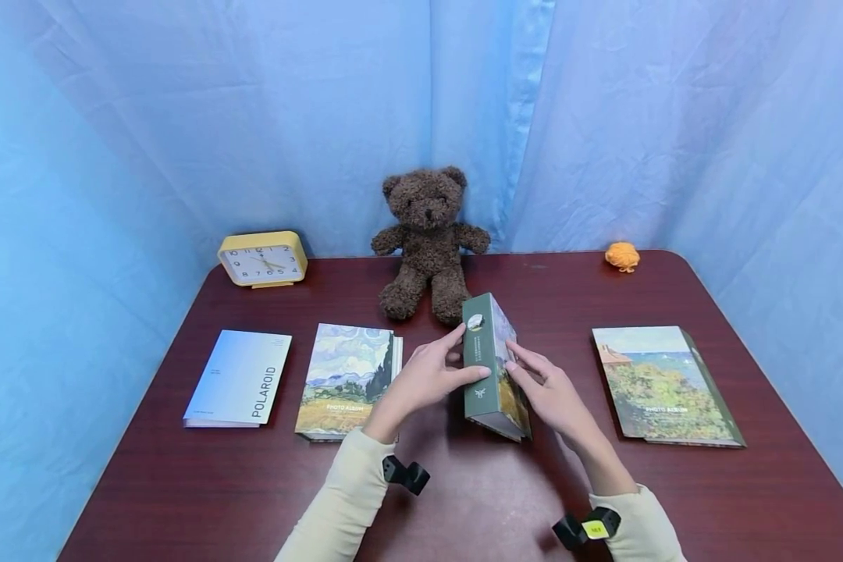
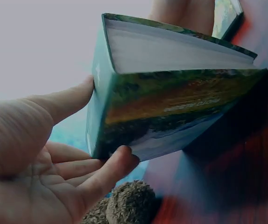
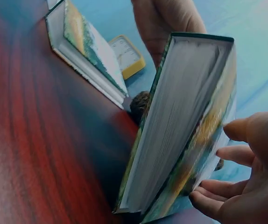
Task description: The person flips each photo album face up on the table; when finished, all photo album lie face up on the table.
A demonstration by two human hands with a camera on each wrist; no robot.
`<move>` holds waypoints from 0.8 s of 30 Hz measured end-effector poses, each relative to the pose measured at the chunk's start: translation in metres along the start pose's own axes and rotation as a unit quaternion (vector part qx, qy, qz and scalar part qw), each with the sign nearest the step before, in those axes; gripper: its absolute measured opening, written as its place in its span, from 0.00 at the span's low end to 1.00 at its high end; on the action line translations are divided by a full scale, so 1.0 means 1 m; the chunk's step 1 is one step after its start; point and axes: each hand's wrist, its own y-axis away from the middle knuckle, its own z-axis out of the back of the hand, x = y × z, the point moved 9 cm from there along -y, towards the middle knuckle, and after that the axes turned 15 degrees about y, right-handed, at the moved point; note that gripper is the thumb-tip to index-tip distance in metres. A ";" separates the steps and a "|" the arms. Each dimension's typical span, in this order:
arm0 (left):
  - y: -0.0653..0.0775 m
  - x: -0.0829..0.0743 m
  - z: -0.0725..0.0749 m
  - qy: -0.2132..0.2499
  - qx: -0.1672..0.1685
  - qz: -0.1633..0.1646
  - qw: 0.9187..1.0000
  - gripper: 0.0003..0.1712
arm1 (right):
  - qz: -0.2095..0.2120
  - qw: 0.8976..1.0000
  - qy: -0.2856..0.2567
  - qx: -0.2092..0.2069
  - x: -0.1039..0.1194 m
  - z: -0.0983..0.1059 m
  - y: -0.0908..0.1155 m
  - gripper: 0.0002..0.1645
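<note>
Two hands on one album [image 1: 479, 351], spine up, tilted: left hand [image 1: 432, 375] grasps it lightly, thumb on spine, fingers farther along; right hand [image 1: 546, 390] isn't clenched, just fingertips against the right cover, can't tell if the lower edge touches the table [image 1: 449, 503]. Left of grip: second album [image 1: 347, 375], then Polaroid book [image 1: 235, 378], clock [image 1: 263, 261] farther back. Right of grip: third album [image 1: 663, 382], yarn [image 1: 622, 256] behind it; bear [image 1: 428, 242] just behind the grip, blue curtain [image 1: 323, 140] beyond.
</note>
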 end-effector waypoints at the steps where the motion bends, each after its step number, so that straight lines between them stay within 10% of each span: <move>1: 0.000 0.000 0.001 -0.013 0.001 -0.001 1.000 0.48 | 0.000 1.000 0.011 0.004 -0.001 -0.002 0.000 0.31; 9: 0.004 0.004 0.005 -0.110 0.009 0.005 0.994 0.46 | -0.020 0.995 0.099 0.017 -0.009 -0.008 0.001 0.35; 24: 0.004 0.020 -0.017 -0.110 -0.006 -0.010 0.994 0.39 | -0.036 0.981 0.192 0.001 -0.024 -0.003 0.001 0.39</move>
